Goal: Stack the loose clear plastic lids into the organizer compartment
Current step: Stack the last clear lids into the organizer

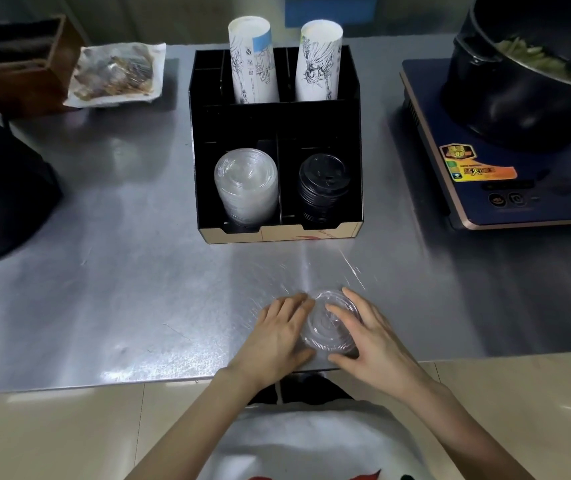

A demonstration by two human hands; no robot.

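Observation:
A small stack of clear plastic lids [329,327] sits near the front edge of the steel table. My left hand [280,332] cups its left side and my right hand [370,334] cups its right side, fingers curled round the rim. Further back stands a black organizer [355,133]. Its front left compartment holds a tall stack of clear lids [246,185]. The front right compartment holds black lids [324,188]. Two stacks of paper cups [253,64] stand in its rear slots.
An induction cooker [485,174] with a black pot [526,84] sits at the right. A wrapped food tray [116,74] and a wooden box [21,64] are at the back left. A black appliance [3,188] stands at the left edge.

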